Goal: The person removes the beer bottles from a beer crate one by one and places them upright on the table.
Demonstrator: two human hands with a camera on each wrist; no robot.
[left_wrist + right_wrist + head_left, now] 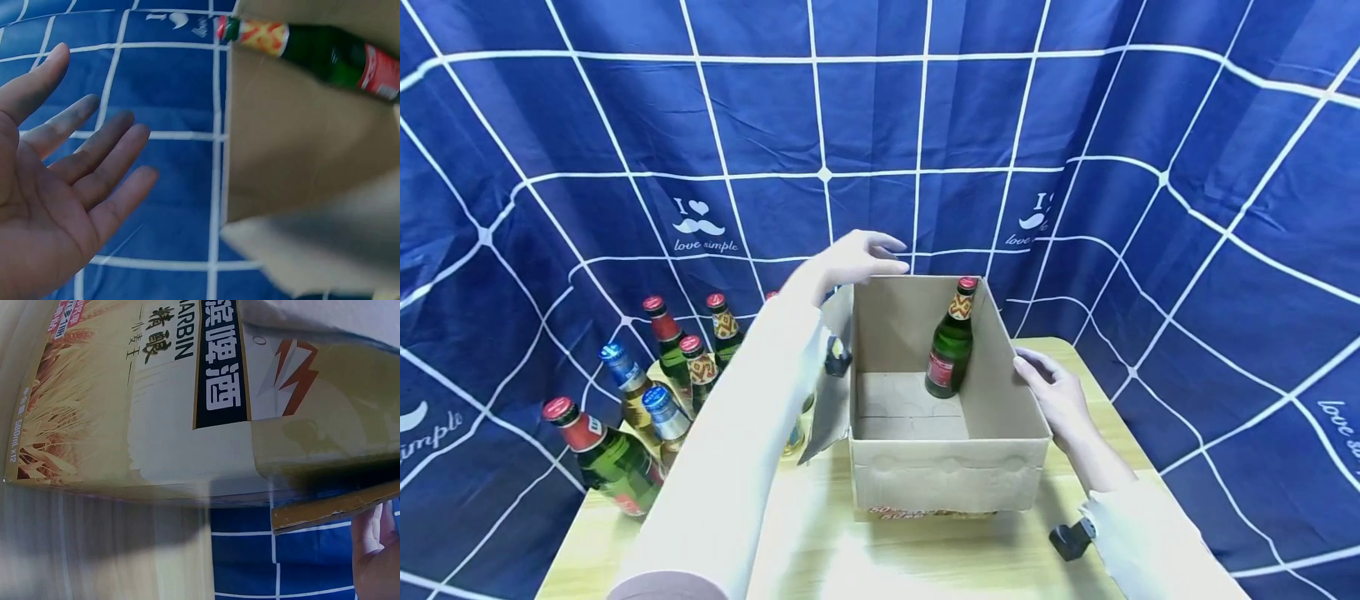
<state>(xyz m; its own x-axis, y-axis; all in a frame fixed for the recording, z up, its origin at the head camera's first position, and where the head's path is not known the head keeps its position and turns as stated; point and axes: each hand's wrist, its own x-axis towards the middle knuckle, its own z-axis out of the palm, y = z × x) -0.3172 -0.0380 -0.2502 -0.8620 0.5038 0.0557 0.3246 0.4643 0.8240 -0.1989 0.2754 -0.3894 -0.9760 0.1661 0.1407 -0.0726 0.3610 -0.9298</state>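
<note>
A cardboard box (947,475) stands with its top open on the table, with one green beer bottle (953,342) upright inside near its right wall. My left hand (859,257) hovers by the box's far left corner. In the left wrist view, the fingers of that hand (69,181) are spread and hold nothing. At the right wall's outer side, my right hand (1062,404) lies against the box, its thumb near the top edge. The right wrist view shows only part of this hand (378,562), beside a folded flap (337,506).
Left of the box stand several bottles, among them a red-capped green one (613,458) and a blue-capped one (667,417); my left arm hides some. A flap (831,408) hangs at the box's left side. Blue gridded curtain (865,117) surrounds the wooden table (820,533).
</note>
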